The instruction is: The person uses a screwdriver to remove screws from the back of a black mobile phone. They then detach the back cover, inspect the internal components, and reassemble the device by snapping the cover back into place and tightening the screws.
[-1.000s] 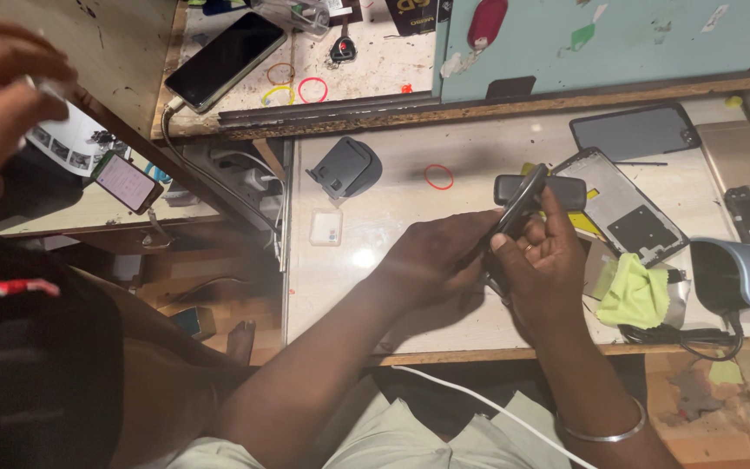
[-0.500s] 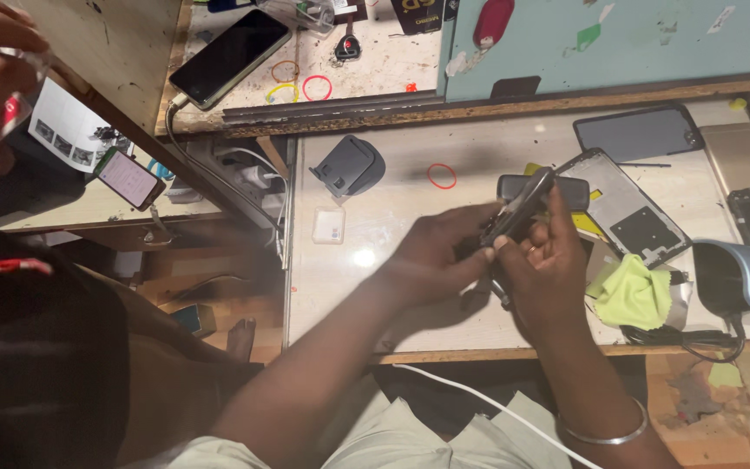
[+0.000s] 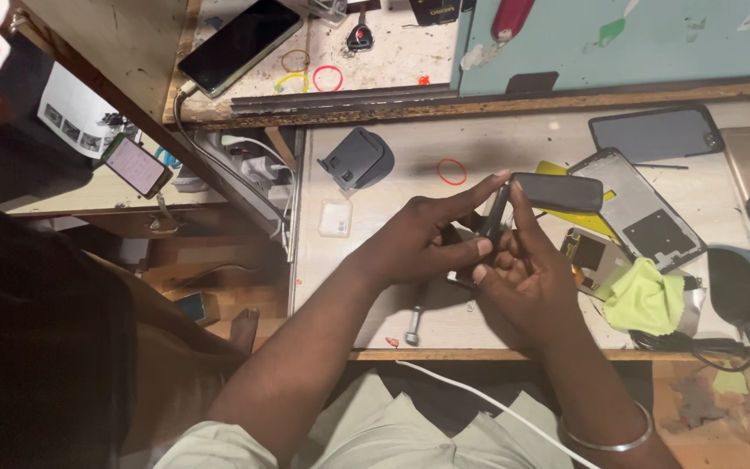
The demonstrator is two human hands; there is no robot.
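Note:
Both my hands hold a thin dark phone [image 3: 490, 227] on edge over the pale workbench [image 3: 392, 295]. My left hand [image 3: 427, 236] grips it from the left, with the fingers stretched along its edge. From the right, my right hand [image 3: 527, 274] pinches the same phone with thumb and fingers. Just behind the fingertips lies a dark grey oblong case [image 3: 557, 192]. A screwdriver [image 3: 413, 326] rests on the bench under my left wrist.
A phone frame [image 3: 640, 208], a dark screen panel [image 3: 655, 133], a green cloth [image 3: 646, 295], a red rubber band [image 3: 452, 171] and a grey stand [image 3: 356, 159] lie around. On the upper shelf is a black phone [image 3: 238, 42]. Another person sits at the left.
My hands have turned the phone more upright and spread their fingers along it. At the top left, the other person's hand has moved up out of the picture.

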